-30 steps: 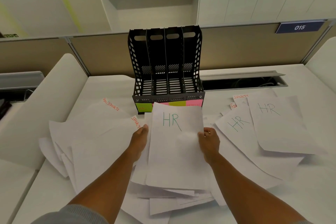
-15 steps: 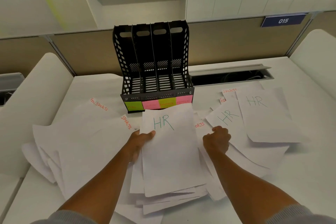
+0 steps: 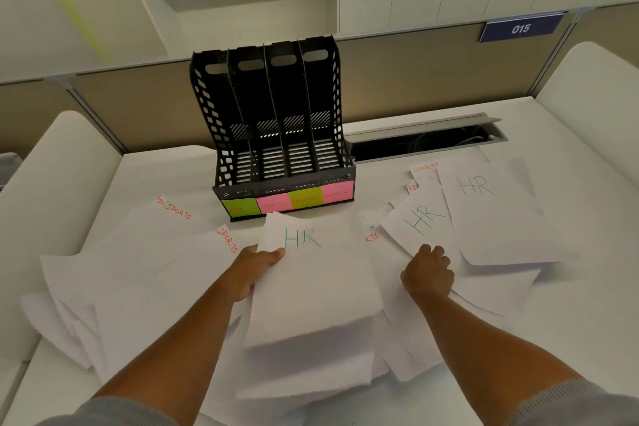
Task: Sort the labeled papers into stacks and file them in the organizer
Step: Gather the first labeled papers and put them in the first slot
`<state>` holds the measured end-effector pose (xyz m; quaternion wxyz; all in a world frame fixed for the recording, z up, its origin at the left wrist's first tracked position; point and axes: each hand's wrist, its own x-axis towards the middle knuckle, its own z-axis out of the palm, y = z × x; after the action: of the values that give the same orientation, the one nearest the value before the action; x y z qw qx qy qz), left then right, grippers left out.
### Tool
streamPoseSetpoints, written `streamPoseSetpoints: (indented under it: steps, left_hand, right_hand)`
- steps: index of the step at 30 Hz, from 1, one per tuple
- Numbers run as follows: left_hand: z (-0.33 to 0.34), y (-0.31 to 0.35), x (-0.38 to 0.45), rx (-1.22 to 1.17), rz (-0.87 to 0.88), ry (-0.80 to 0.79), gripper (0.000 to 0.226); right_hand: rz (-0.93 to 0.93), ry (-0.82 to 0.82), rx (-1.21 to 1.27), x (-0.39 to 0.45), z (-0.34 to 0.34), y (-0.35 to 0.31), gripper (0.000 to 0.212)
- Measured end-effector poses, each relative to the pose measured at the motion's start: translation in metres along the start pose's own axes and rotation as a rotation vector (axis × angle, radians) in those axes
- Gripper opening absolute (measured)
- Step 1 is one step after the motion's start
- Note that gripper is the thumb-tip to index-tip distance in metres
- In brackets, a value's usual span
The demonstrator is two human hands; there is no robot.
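Note:
A black four-slot organizer (image 3: 276,135) stands at the back of the desk, with green and pink sticky labels on its front. White sheets lie scattered in front of it. My left hand (image 3: 257,270) grips the left edge of a sheet marked HR (image 3: 311,287) that tops the middle pile. My right hand (image 3: 428,273) has its fingers curled over the near corner of a second HR sheet (image 3: 420,221) to the right. A third HR sheet (image 3: 491,218) overlaps that one further right. Sheets marked SPORTS (image 3: 174,211) lie on the left.
More SPORTS-labeled sheets (image 3: 425,168) peek out behind the right-hand HR sheets. An open cable trough (image 3: 425,142) runs behind them. White padded dividers rise at the left (image 3: 52,162) and right (image 3: 587,86). A beige partition backs the desk.
My right hand let go of the middle HR sheet and moved right onto the second HR sheet. My left hand keeps hold of the middle sheet, which has dropped lower onto the pile.

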<state>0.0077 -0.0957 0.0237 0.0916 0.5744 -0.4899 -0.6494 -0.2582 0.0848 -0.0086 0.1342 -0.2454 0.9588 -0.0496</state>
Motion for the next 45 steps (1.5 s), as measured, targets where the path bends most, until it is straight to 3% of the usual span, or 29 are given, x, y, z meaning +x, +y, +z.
streamPoseSetpoints:
  steps: [14,21,27,30,33,37,41,45]
  left_hand:
    - [0.043,-0.023,0.003,0.129,0.037,0.104,0.04]
    - [0.05,-0.024,0.003,0.132,0.072,0.139,0.042]
    - [0.054,-0.023,0.003,0.05,0.072,0.113,0.04]
    - [0.055,-0.023,0.005,0.049,0.069,0.127,0.04]
    - [0.056,-0.022,0.007,0.06,0.059,0.136,0.04]
    - [0.058,-0.021,0.008,0.068,0.063,0.155,0.034]
    - [0.063,-0.017,0.009,0.006,0.064,0.204,0.033]
    - [0.071,-0.012,0.005,-0.047,0.068,0.196,0.035]
  right_hand:
    - [-0.107,0.052,-0.071,0.021,0.002,0.015,0.023]
    - [-0.104,0.027,-0.196,0.028,0.007,0.015,0.074]
    - [-0.185,0.042,-0.178,0.032,0.009,0.007,0.084]
    - [-0.234,0.026,-0.197,0.037,0.007,0.0,0.074]
    - [-0.255,0.026,-0.219,0.042,0.005,-0.004,0.05]
    - [-0.349,0.131,-0.106,0.046,-0.002,-0.009,0.024]
    - [-0.464,0.179,0.108,0.04,-0.014,-0.031,0.019]
    - [-0.524,0.102,0.309,0.015,-0.024,-0.07,0.023]
